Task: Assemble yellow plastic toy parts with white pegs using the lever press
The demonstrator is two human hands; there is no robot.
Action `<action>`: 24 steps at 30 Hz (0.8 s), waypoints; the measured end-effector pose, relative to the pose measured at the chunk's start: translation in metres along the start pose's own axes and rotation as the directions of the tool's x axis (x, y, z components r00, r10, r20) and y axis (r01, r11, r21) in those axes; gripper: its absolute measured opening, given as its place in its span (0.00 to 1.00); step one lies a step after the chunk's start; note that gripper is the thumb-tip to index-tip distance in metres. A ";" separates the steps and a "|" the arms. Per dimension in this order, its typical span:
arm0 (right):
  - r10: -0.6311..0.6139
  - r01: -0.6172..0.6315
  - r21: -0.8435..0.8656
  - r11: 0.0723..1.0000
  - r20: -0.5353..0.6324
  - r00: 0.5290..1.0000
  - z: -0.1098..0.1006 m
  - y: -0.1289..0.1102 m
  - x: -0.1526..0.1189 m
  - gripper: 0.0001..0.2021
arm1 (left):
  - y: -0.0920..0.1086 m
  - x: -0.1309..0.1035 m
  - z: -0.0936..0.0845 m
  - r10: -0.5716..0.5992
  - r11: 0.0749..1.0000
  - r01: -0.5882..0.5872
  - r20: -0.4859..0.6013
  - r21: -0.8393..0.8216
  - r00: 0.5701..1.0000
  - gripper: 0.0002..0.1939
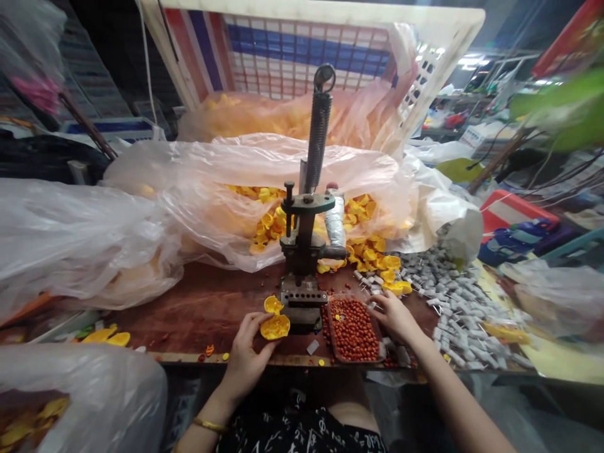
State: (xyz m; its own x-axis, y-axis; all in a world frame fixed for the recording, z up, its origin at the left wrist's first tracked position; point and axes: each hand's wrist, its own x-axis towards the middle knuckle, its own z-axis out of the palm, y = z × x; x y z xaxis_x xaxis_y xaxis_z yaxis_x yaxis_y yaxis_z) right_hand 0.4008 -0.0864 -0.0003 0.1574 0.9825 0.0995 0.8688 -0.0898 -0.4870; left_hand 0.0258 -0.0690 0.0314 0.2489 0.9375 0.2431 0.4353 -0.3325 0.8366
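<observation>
Spreads wide as a reddish-brown desk (198,327), worn on top, paler along the front edge. Carries 1 dark press (306,242) at the middle, with 1 clear tray (356,361) of red beads (355,330) just beside it. Bears heaped grey pieces (453,314) farther right.

Two hands (248,345), one press (306,242), one tray (356,361) of red beads (356,330), one far lattice crate (306,9), yellow pieces (368,253) and grey pieces (465,314) uncountable

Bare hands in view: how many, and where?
2. The left hand holds a yellow two-lobed plastic piece beside the dark metal press; the right hand is beside the clear plastic tray of red beads. Others could be hidden.
</observation>
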 end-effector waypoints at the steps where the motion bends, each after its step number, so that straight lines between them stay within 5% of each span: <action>1: 0.024 -0.024 -0.010 1.000 0.007 1.000 0.005 0.002 -0.002 0.08 | 0.000 0.001 0.001 0.011 1.000 -0.011 0.003 0.004 1.000 0.17; 6: 0.004 -0.005 0.035 0.999 0.030 1.000 0.005 0.012 -0.003 0.09 | -0.001 0.005 0.000 0.044 0.999 -0.044 -0.025 0.018 0.999 0.17; 9: 0.060 -0.044 0.112 0.993 -0.148 0.987 -0.007 0.002 -0.002 0.11 | -0.003 0.004 -0.002 0.045 0.998 -0.043 -0.046 0.036 0.998 0.16; 11: 0.120 -0.062 0.263 0.963 -0.213 0.970 -0.012 -0.024 -0.005 0.13 | -0.004 0.004 0.000 0.054 0.998 -0.053 -0.036 0.041 0.998 0.17; 13: 0.098 -0.023 0.465 0.885 -0.137 0.986 -0.010 -0.065 -0.011 0.13 | -0.003 0.004 0.005 0.068 0.997 -0.067 -0.010 0.039 0.998 0.17; 15: -0.039 0.065 0.601 0.796 -0.057 0.998 0.001 -0.112 -0.019 0.11 | -0.001 0.005 0.011 0.086 0.995 -0.087 0.024 0.039 0.996 0.18; 18: -0.266 0.280 0.593 0.755 -0.113 0.957 0.026 -0.166 -0.033 0.15 | 0.002 0.005 0.017 0.119 0.992 -0.121 0.056 0.039 0.991 0.23; 24: -0.438 0.471 0.418 0.777 -0.178 0.881 0.054 -0.191 -0.046 0.21 | 0.001 0.003 0.014 0.183 0.982 -0.185 0.072 0.023 0.980 0.27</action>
State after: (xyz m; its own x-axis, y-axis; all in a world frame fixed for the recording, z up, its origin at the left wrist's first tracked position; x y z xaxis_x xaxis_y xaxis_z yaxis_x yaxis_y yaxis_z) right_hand 0.2026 -0.1059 0.0416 -0.1585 0.8758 0.4559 0.5528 0.4613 -0.6940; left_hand 0.0396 -0.0676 0.0261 0.3863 0.8510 0.3556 0.4020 -0.5024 0.7655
